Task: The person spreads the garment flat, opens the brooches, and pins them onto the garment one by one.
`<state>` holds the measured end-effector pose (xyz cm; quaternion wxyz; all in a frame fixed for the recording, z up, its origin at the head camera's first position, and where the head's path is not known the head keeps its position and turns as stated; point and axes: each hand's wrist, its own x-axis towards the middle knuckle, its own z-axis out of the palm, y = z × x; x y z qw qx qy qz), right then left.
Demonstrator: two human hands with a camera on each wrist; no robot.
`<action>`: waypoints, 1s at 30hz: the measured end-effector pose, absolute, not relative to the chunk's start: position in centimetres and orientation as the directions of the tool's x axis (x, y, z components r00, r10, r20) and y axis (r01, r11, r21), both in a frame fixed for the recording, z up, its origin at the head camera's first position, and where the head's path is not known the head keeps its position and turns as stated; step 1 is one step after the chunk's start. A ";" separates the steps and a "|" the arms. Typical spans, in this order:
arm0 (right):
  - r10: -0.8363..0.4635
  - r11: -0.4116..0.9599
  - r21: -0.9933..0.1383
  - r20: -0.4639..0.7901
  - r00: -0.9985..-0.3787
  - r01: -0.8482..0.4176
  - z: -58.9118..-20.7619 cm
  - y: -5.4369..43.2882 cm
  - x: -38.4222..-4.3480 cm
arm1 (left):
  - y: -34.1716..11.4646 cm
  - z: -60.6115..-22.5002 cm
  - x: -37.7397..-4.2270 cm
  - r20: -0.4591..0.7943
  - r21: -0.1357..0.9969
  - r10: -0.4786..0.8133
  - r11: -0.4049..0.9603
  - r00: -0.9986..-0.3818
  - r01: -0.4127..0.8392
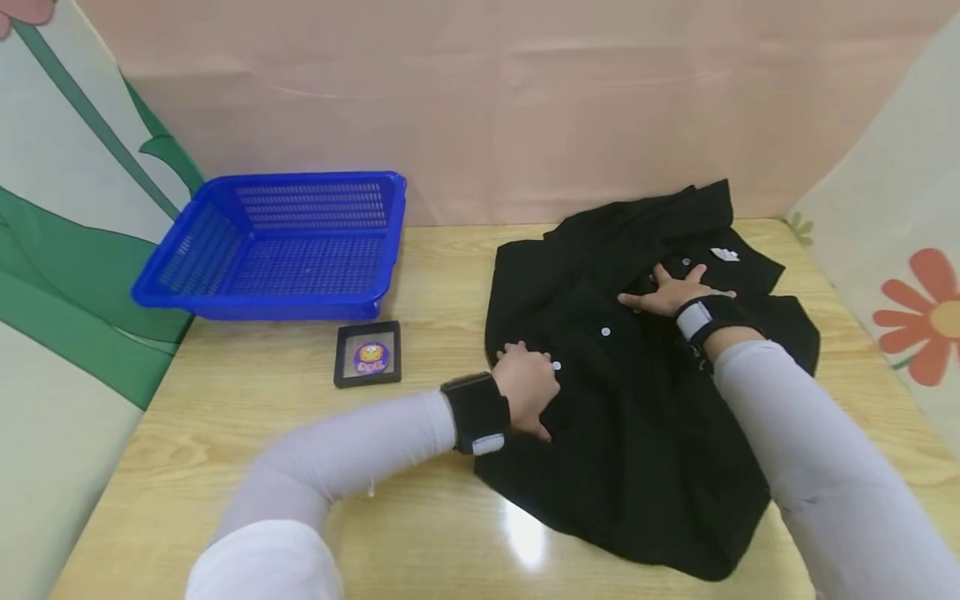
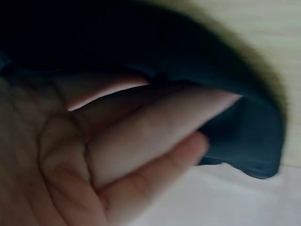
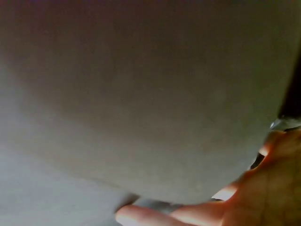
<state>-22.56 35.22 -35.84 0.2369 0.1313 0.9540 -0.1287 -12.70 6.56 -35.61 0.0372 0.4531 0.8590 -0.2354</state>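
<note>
Black fabric takes up most of the right half of the desk (image 1: 438,308): it's a button-up shirt (image 1: 637,442), front side up, with one end near the back edge and the bottom sagging toward the front edge. You can follow the pale buttons (image 1: 605,332) in a slanted row toward a white label (image 1: 725,254) up by the back-right corner, so I'd guess that's the collar end. Both hands are on it, well apart from each other. Left hand (image 1: 527,385) is laid over the shirt's left side with the thumb poking out away from the fingers; looks like it's steadying that side rather than pinching anything. From the left wrist view the fingers are pretty straight against the dark cloth, though it's too blurry to tell if any tips are tucked under. Right hand (image 1: 670,293) is fanned out near the label, probably so the spread fingers can hold a wide patch flat. Right wrist view is mostly blur, so no help there. Blue plastic basket (image 1: 258,311) sits at the back-left corner, nicely out of the shirt's way, and a little black frame (image 1: 341,358) with a round cartoon badge (image 1: 371,358) lies just in front of it, also well off the cloth.
</note>
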 end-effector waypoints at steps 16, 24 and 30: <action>0.036 0.988 -0.115 -0.501 -0.865 0.107 -37.0 33.7 -25.6 | 13.1 -34.9 -9.1 -0.441 -0.395 0.623 0.512 -0.646 0.763; -0.003 0.995 -0.092 -0.485 -0.874 0.048 -36.8 32.1 -26.2 | 17.3 -35.3 -8.6 -0.555 -0.437 0.492 0.513 -0.670 0.739; -0.035 0.999 -0.043 -0.488 -0.872 -0.016 -36.2 30.8 -26.9 | 19.8 -35.3 -9.1 -0.612 -0.475 0.352 0.553 -0.708 0.685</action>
